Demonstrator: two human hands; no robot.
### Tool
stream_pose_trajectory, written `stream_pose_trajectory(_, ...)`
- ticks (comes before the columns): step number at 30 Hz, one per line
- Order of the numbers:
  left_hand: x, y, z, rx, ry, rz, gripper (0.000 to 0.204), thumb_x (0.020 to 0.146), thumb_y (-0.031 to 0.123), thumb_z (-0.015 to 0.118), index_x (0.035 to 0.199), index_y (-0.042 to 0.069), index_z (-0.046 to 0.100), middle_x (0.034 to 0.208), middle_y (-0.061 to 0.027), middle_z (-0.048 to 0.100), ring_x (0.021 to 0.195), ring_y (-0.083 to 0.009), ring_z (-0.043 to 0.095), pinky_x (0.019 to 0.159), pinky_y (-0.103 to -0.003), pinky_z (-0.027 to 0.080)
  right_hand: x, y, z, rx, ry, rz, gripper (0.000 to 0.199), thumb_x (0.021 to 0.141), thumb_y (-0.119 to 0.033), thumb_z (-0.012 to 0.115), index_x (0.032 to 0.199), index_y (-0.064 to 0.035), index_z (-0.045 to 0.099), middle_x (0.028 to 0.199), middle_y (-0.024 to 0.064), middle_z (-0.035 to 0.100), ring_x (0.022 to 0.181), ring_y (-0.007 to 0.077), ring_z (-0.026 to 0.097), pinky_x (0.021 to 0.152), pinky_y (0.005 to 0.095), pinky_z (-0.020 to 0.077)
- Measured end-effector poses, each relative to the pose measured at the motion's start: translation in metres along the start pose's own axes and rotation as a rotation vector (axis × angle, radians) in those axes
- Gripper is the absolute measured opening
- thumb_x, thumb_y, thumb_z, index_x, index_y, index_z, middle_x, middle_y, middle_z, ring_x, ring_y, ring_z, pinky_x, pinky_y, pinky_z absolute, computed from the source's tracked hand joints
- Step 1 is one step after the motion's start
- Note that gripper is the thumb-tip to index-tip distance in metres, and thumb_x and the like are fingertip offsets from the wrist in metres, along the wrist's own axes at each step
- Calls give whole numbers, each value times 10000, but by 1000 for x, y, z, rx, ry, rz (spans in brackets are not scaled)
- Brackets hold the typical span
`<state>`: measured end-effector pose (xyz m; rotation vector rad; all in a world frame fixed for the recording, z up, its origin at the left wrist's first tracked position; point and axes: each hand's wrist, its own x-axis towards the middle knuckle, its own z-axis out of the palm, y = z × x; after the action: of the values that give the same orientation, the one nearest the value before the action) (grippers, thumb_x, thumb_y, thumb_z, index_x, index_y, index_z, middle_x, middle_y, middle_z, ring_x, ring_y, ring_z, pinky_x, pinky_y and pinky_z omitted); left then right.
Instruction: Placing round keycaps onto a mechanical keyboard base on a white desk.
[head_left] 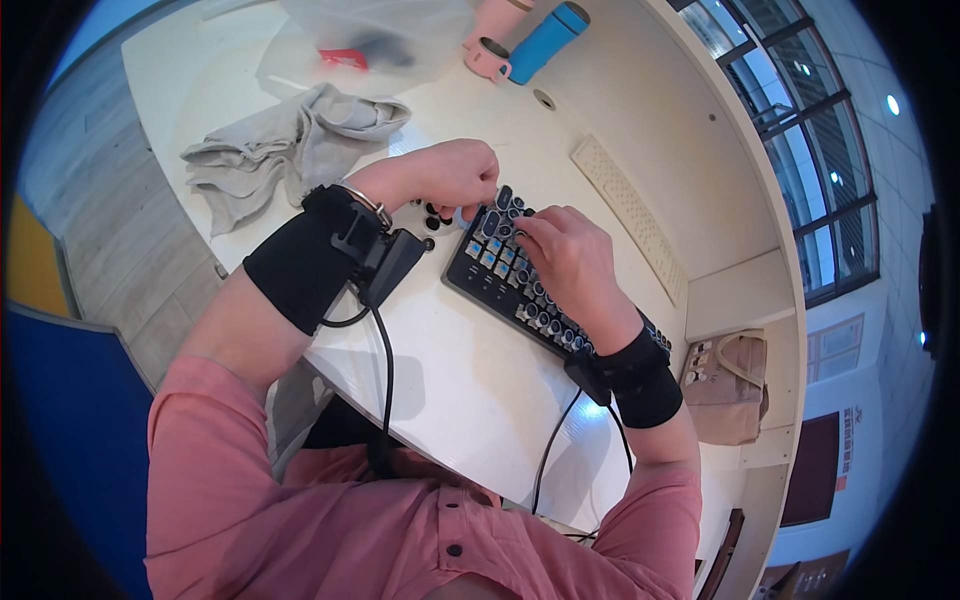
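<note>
A black mechanical keyboard [505, 300] with round keycaps lies at a slant on the white table. Toward its left end several keycaps are off, so the blue switches [488, 257] show. My right hand [575, 260] is over the keyboard, thumb and fingertips pinched on a dark keycap [522, 222] near the bare switches. By the keyboard's far left corner, my left hand [455, 175] is closed with its fingers curled down; what they hold, if anything, is hidden. Several loose black keycaps [433, 218] lie on the table just below it.
A crumpled grey cloth [300, 140] lies at the left. Farther back are a clear plastic bag [370, 45], a pink mug [488, 60] and a blue bottle [550, 40]. A white keyboard [630, 210] rests along the right-hand panel, near a tan bag [730, 390]. Cables hang from both wrist straps.
</note>
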<state>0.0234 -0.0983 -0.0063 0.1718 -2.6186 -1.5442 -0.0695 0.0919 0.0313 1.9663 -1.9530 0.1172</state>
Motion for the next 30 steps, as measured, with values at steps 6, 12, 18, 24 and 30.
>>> stream_pose_trajectory(6, 3, -2, 0, 9, 6, 23, 206, 827, 137, 511, 798, -45, 601, 629, -67, 612, 438, -123, 523, 419, -260, 416, 1, -3, 5, 7, -19, -24, 128, 740, -118, 689, 861, -85, 665, 769, 56, 581, 763, 235, 590, 627, 355, 498)
stream_pose_trajectory(12, 2, -1, -1, -5, 10, 12, 199, 830, 137, 513, 789, -40, 593, 628, -66, 610, 442, -121, 525, 418, -257, 417, 7, -6, 5, 12, 3, -5, 125, 730, -134, 700, 836, -76, 667, 776, 64, 573, 762, 238, 586, 622, 361, 491)
stream_pose_trajectory(18, 2, 0, 0, -12, 9, -14, 194, 828, 138, 518, 800, -38, 594, 620, -64, 608, 443, -119, 527, 417, -256, 417, 4, -8, 7, 23, -22, 31, 121, 738, -139, 698, 827, -62, 669, 734, 72, 571, 733, 250, 589, 619, 366, 484)
stream_pose_trajectory(24, 2, 0, -1, -26, 18, -4, 187, 820, 137, 534, 785, -34, 601, 623, -60, 612, 464, -111, 531, 428, -252, 417, 5, -6, 5, 94, -33, 74, 116, 745, -139, 687, 831, -62, 681, 707, 74, 579, 707, 249, 600, 615, 364, 483)
stream_pose_trajectory(30, 0, 7, 4, -49, 202, 422, 189, 811, 173, 629, 788, -14, 636, 639, -38, 614, 493, -82, 511, 454, -236, 402, 8, -2, -4, 297, 130, 255, 105, 738, -123, 690, 815, -51, 681, 689, 73, 600, 623, 232, 616, 567, 332, 481)
